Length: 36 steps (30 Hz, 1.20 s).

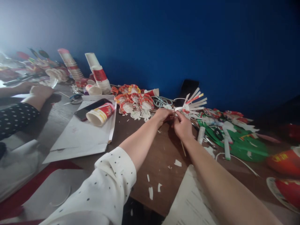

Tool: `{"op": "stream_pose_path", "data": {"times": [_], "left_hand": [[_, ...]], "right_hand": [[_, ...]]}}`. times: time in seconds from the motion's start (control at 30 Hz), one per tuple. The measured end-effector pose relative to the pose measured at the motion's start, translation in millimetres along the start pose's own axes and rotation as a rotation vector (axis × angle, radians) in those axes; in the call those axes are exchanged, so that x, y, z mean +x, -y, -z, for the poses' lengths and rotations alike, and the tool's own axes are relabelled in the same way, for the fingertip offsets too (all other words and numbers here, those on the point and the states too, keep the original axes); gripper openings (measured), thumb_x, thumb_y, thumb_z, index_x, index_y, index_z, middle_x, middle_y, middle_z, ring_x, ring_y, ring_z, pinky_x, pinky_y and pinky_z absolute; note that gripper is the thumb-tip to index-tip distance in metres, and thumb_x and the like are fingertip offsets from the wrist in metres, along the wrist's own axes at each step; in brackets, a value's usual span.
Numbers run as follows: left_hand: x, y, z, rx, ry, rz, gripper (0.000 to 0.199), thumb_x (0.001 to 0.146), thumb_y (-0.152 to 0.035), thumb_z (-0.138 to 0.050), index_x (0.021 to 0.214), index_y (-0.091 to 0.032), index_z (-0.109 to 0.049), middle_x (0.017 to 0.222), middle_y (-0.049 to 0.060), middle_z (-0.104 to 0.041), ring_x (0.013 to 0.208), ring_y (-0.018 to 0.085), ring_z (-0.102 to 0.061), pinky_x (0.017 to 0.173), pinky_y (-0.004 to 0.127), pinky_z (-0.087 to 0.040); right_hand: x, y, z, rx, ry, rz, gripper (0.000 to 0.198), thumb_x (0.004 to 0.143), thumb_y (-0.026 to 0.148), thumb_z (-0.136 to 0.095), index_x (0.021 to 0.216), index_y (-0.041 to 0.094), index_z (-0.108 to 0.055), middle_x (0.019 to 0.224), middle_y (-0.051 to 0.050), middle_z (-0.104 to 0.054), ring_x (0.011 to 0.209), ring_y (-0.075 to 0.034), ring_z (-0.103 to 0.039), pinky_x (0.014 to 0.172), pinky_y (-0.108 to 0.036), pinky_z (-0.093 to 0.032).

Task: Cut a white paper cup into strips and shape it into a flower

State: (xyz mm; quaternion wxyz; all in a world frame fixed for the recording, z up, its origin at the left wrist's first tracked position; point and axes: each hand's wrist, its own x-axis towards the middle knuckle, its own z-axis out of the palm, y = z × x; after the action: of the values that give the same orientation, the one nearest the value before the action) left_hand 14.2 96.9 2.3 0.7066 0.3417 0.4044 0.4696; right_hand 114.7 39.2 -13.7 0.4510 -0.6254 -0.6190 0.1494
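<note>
My left hand (164, 115) and my right hand (183, 127) meet over the far part of the brown table. Their closed fingers pinch a paper cup cut into strips (194, 102), near its curled white end. The strips fan out to the upper right, mostly white with some red and orange. A thin stick (183, 148) shows below my right hand; whether the hand touches it is unclear. Left of my hands lies a group of cut red-and-white paper pieces (135, 100). A glue-stick-like white tube (201, 135) is close to my right wrist.
A paper cup (100, 114) and a phone (82, 113) rest on a white folder (77, 140). Stacked cups (101, 78) stand behind. Green sheets (246, 143) with scraps lie right. Another person's hands (38, 92) are at the left. Paper scraps (151, 192) dot the table.
</note>
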Motion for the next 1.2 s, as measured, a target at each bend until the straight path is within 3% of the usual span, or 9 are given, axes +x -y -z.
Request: {"op": "stream_pose_path", "data": {"times": [0.1,0.2,0.4,0.6,0.83,1.07,1.2], "left_hand": [[-2,-1,-1,0.014,-0.013,0.008,0.017,0.074,-0.002,-0.063,0.061,-0.011,-0.058,0.052,-0.001,-0.054,0.051,0.007,-0.052,0.059,0.020,-0.048],[-3,-2,-1,0.031,-0.017,0.014,0.020,0.076,-0.003,-0.061,0.059,-0.012,-0.057,0.051,-0.001,-0.053,0.051,0.008,-0.052,0.058,0.020,-0.047],[-3,-4,-1,0.031,-0.027,0.035,0.019,0.074,-0.002,-0.061,0.060,-0.013,-0.055,0.052,-0.002,-0.053,0.054,0.009,-0.053,0.062,0.021,-0.048],[-6,-7,-2,0.006,-0.045,0.044,0.020,0.071,-0.001,-0.064,0.059,-0.013,-0.054,0.050,-0.002,-0.052,0.049,0.008,-0.052,0.059,0.021,-0.048],[-5,-7,1,-0.019,-0.046,0.062,0.018,0.067,-0.001,-0.071,0.061,-0.011,-0.057,0.051,-0.001,-0.055,0.048,0.008,-0.053,0.057,0.022,-0.048],[-1,-5,3,-0.086,-0.010,0.091,0.017,0.070,-0.002,-0.071,0.062,-0.011,-0.058,0.051,-0.002,-0.054,0.049,0.007,-0.053,0.057,0.020,-0.049],[2,-2,6,-0.102,-0.008,0.095,0.017,0.068,-0.006,-0.074,0.064,-0.011,-0.058,0.053,-0.001,-0.055,0.050,0.007,-0.054,0.058,0.021,-0.051]], "right_hand": [[0,0,0,-0.023,-0.003,-0.015,0.042,0.084,0.027,-0.045,0.118,0.011,-0.064,0.074,-0.010,-0.070,0.081,-0.027,-0.066,0.084,-0.042,-0.048],[0,0,0,-0.021,-0.015,0.030,0.039,0.084,0.027,-0.045,0.113,0.013,-0.066,0.084,-0.011,-0.071,0.092,-0.028,-0.065,0.088,-0.042,-0.046],[-1,-3,-1,0.001,-0.005,0.028,0.045,0.085,0.029,-0.044,0.121,0.010,-0.063,0.091,-0.013,-0.071,0.093,-0.027,-0.065,0.087,-0.041,-0.047],[0,-5,-1,0.005,-0.001,0.034,0.045,0.084,0.029,-0.045,0.120,0.011,-0.065,0.078,-0.009,-0.071,0.086,-0.025,-0.066,0.086,-0.041,-0.047],[-1,2,4,0.152,0.070,-0.076,0.052,0.082,0.033,-0.050,0.128,0.010,-0.060,0.052,0.000,-0.060,0.048,-0.018,-0.057,0.066,-0.037,-0.051],[3,-9,0,0.352,0.071,-0.217,0.053,0.079,0.041,-0.056,0.126,0.018,-0.062,0.047,0.004,-0.053,0.042,-0.013,-0.047,0.046,-0.027,-0.040],[3,-8,1,0.322,0.074,-0.223,0.054,0.079,0.042,-0.056,0.127,0.018,-0.062,0.047,0.004,-0.053,0.043,-0.013,-0.048,0.046,-0.028,-0.042]]}}
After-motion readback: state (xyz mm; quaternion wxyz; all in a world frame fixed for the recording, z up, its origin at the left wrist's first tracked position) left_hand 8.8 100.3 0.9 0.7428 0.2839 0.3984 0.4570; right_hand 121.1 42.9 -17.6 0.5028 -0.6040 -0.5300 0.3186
